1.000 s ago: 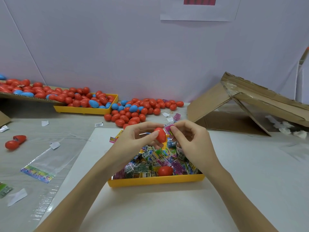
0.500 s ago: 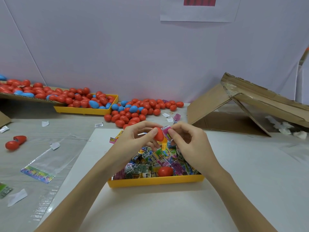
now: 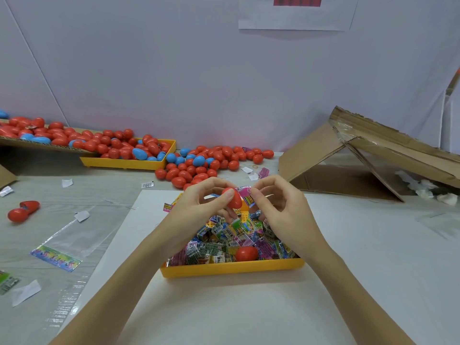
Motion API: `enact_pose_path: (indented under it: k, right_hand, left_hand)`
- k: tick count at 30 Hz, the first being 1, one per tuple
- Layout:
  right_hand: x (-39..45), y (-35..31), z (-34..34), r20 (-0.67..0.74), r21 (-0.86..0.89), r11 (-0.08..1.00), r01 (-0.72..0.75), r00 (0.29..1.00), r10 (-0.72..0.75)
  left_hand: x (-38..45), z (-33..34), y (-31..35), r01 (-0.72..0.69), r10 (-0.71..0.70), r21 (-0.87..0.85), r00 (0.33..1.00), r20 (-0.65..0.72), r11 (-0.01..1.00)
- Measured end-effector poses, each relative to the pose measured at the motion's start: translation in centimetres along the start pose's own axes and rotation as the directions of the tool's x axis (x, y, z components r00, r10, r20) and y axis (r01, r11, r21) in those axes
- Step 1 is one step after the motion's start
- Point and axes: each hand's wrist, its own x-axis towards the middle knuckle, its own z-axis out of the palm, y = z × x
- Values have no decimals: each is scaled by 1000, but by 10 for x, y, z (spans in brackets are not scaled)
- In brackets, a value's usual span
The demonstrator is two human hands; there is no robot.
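Both hands sit over the yellow tray (image 3: 231,268): our left hand (image 3: 196,212) grips the red egg (image 3: 235,200), and our right hand (image 3: 286,215) pinches the pink packet (image 3: 247,195) against it. We risk the packet snagging and the egg slipping from that fingertip hold.

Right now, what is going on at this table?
A person works over a yellow tray full of small packets. The left hand grips a red egg; the right hand pinches a pink packet right against it, perhaps to put it inside. A loose egg lies in the tray, and an egg pile sits behind.
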Motion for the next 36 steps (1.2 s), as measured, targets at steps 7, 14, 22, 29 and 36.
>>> enact_pose_path:
  k: [7, 14, 22, 29, 36]
  right_hand:
    - [0, 0, 1, 3, 34, 997, -73, 997, 73]
    - [-2, 0, 0, 22, 207, 958, -197, 980, 196]
    - [-1, -1, 0, 4, 57, 992, -115, 993, 115]
    - [-1, -3, -1, 35, 109, 986, -126, 992, 123]
    - [-1, -3, -1, 94, 137, 981, -137, 988, 125]
  left_hand:
    - [0, 0, 1, -2, 1, 39, 1000, 6, 999]
    - [-1, 0, 2, 5, -6, 58, 1000, 18, 998]
    - [-1, 0, 3, -4, 3, 58, 1000, 6, 998]
    - [-1, 0, 5, -6, 5, 49, 1000, 8, 999]
    - [-2, -1, 6, -20, 20, 26, 1000, 19, 999]
